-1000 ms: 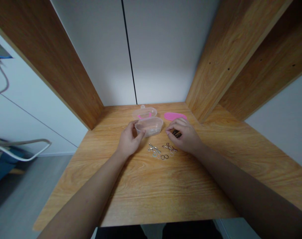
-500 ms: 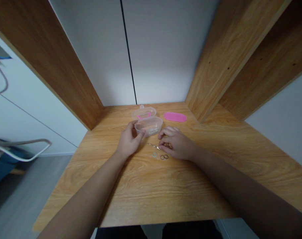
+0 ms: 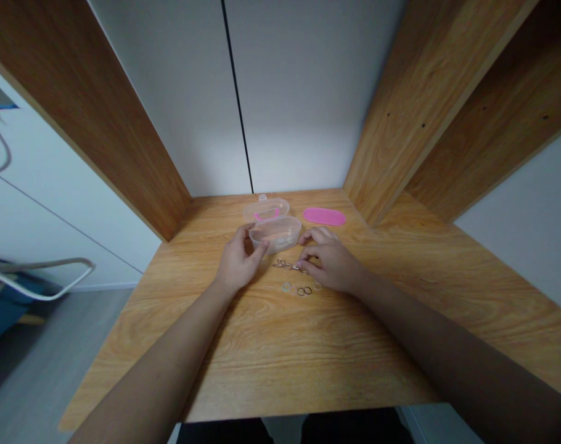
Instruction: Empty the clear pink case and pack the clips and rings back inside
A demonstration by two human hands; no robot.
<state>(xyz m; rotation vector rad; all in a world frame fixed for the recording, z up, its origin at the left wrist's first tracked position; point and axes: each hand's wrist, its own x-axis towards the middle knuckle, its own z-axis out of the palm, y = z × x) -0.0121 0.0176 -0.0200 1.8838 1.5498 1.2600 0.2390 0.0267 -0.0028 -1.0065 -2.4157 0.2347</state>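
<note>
My left hand [image 3: 238, 258] grips the left end of a clear plastic case [image 3: 280, 242], thumb on its near wall and fingers round the side. The hinged lid [image 3: 266, 210], with a pink handle, lies back from the case. My right hand [image 3: 327, 256] is in front of the case's right end, thumb and finger pinching small scissors [image 3: 287, 265] around the middle. Their finger loops point left, and the fingers partly cover the blades. Just below on the table lie several small hair ties, among them a pale one [image 3: 286, 287] and a dark one [image 3: 301, 291].
A pink oval plate [image 3: 324, 216] lies behind my right hand. The wooden table [image 3: 280, 357] meets a white back panel [image 3: 290, 123], with wooden uprights on both sides. Left of the table, a white tube [image 3: 53, 293] curves above the floor.
The scissors have been turned round: their blades pointed left before, and now the loops do. My right hand has shifted slightly up and right. My left hand keeps its hold on the case.
</note>
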